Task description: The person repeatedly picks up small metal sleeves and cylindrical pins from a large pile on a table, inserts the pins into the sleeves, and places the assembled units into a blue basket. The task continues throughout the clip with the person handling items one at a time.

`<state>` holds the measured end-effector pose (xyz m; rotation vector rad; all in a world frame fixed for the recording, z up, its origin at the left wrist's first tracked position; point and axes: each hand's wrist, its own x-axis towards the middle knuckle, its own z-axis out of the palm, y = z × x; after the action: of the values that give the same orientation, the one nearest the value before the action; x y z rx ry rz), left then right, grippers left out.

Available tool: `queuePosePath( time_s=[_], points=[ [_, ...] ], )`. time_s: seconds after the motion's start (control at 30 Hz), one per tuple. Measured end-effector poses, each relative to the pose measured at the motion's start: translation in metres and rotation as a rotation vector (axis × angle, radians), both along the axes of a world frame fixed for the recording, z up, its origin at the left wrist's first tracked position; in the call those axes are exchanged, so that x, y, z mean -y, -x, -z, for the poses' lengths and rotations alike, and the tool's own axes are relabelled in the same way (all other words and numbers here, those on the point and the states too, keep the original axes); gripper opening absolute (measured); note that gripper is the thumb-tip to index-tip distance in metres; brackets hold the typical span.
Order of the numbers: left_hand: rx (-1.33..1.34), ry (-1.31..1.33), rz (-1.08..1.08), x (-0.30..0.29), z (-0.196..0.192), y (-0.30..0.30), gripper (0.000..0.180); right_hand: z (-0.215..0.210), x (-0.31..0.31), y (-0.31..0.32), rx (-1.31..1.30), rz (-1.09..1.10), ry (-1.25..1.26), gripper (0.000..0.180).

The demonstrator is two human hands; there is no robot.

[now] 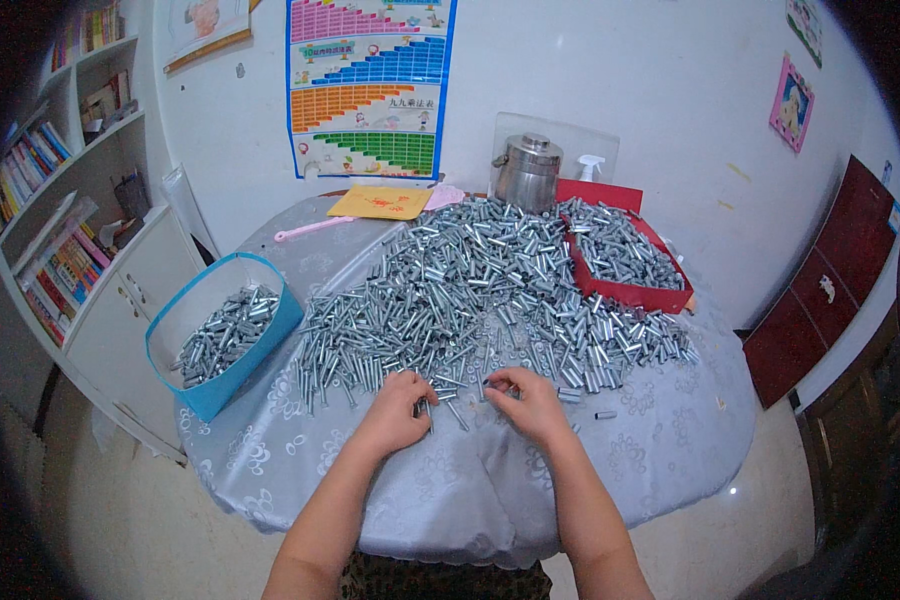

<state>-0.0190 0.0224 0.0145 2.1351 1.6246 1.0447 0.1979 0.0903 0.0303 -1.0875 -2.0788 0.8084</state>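
A wide heap of shiny metal fasteners [470,255] spreads over the table in front of me. Long thin bolts [355,345] lie mostly on its left side, short metal sleeves [610,350] on its right, and small nuts or washers are scattered between them. At the heap's near edge my left hand [397,412] is closed, its fingers curled round a thin bolt [430,416] that points down toward the cloth. A little to the right, my right hand [526,403] makes a pinch; the small piece at its fingertips is too small to name. Loose bolts [457,414] lie between both hands.
A blue fabric bin [255,345] at the left holds metal sleeves, and a red box [630,297] at the back right is heaped with more. Behind stand a steel canister [530,172] and a white spray bottle [590,168]. A yellow envelope [380,203] lies back left. Patterned grey cloth [440,500] covers the table.
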Motion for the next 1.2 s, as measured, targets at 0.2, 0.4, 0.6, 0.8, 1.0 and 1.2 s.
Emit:
queuePosePath(
  time_s=[0.2, 0.4, 0.6, 0.8, 1.0, 1.2],
  points=[
    [-0.054, 0.037, 0.004, 0.004, -0.005, -0.001, 0.013, -0.002, 0.001, 0.002, -0.066, -0.019, 0.169, 0.026],
    [0.151, -0.05, -0.057, -0.002, -0.007, -0.003, 0.011, 0.018, -0.009, 0.002, -0.477, -0.084, 0.493, 0.024],
    [0.383, 0.058, -0.111, 0.0, -0.008, -0.01, 0.015, 0.014, -0.006, 0.003, -0.241, -0.081, 0.318, 0.025],
    [0.326, 0.01, -0.062, 0.0, -0.005, -0.014, 0.013, -0.003, 0.005, 0.008, -0.058, -0.104, 0.028, 0.023],
    [0.378, 0.03, -0.066, -0.001, -0.003, -0.015, 0.014, -0.003, 0.006, 0.008, -0.045, -0.121, -0.055, 0.021],
    [0.388, 0.052, -0.071, 0.001, -0.006, -0.016, 0.015, -0.004, 0.006, 0.008, 0.02, -0.124, -0.208, 0.021]
  ],
)
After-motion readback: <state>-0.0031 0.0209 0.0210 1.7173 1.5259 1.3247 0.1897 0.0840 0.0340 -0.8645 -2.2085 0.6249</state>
